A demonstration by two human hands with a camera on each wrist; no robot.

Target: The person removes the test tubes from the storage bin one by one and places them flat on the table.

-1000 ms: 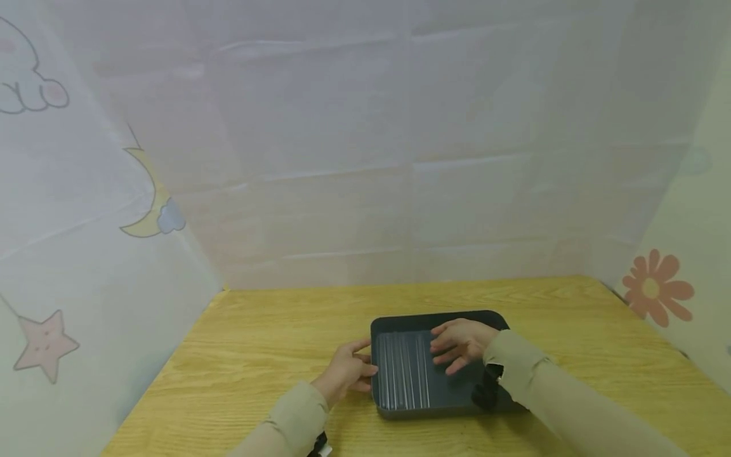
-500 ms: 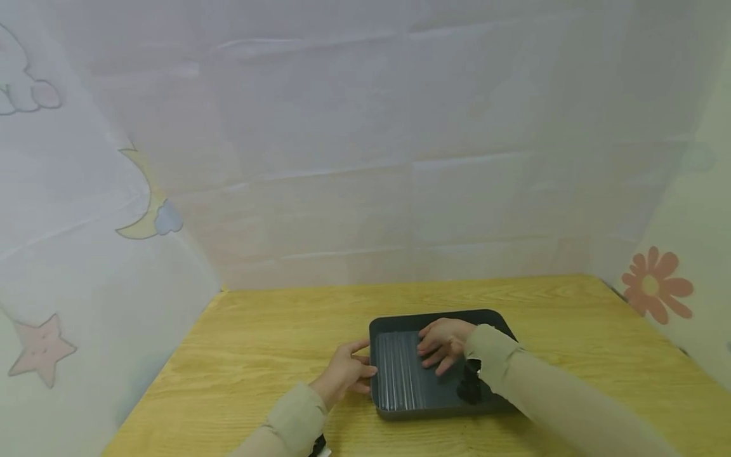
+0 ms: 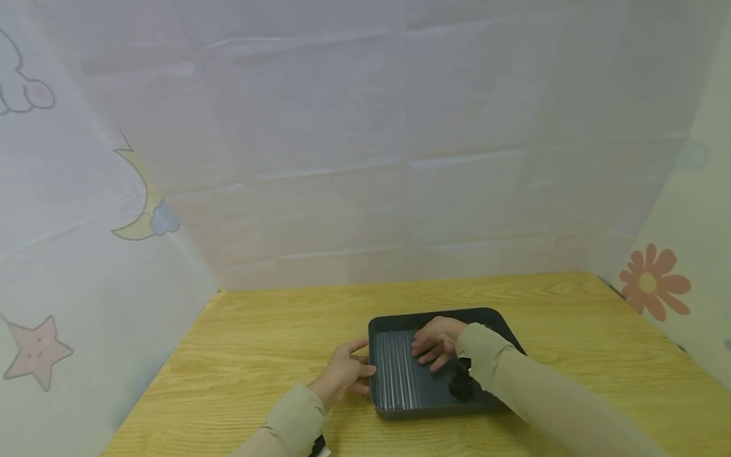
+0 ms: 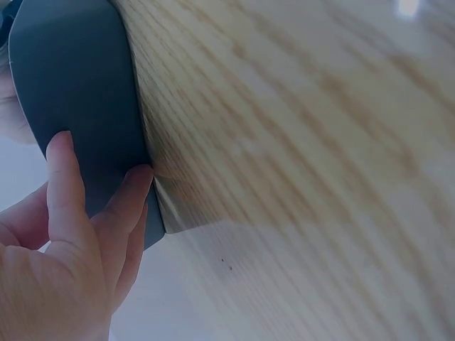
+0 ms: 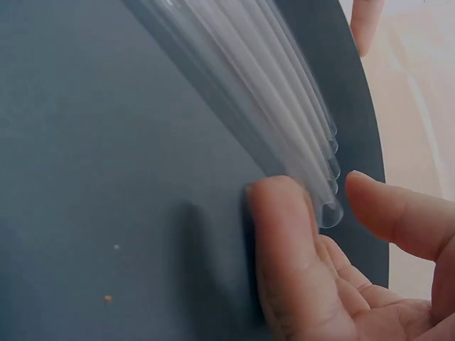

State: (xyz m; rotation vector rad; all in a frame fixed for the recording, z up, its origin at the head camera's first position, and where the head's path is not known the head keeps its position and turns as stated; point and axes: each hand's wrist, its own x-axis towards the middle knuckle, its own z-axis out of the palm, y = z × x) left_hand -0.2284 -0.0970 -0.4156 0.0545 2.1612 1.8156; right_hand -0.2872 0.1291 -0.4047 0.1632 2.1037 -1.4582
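A dark grey rectangular tray [image 3: 400, 412] sits on the wooden table. Several clear tubes [image 3: 396, 368] lie side by side along its left part, and their rounded ends [image 5: 331, 213] show in the right wrist view. My left hand [image 3: 339, 374] rests at the tray's left side, its nearly straight fingers [image 4: 67, 177] against the outer wall. Inside the tray, my right hand [image 3: 436, 343] is just right of the tubes. In the right wrist view one fingertip [image 5: 281, 206] is at the side of the nearest tube, with the thumb and the other fingers spread apart.
The yellow wood-grain table [image 3: 274, 336] extends around the tray. Behind it and on both sides hang pale sheets [image 3: 320, 158] with cartoon prints, among them an orange flower [image 3: 651, 282]. Small crumbs [image 5: 108, 299] lie on the tray floor.
My right hand has moved left across the tray. The rightmost tubes have shifted left and the gap among them has closed. My left hand has stayed at the tray's side.
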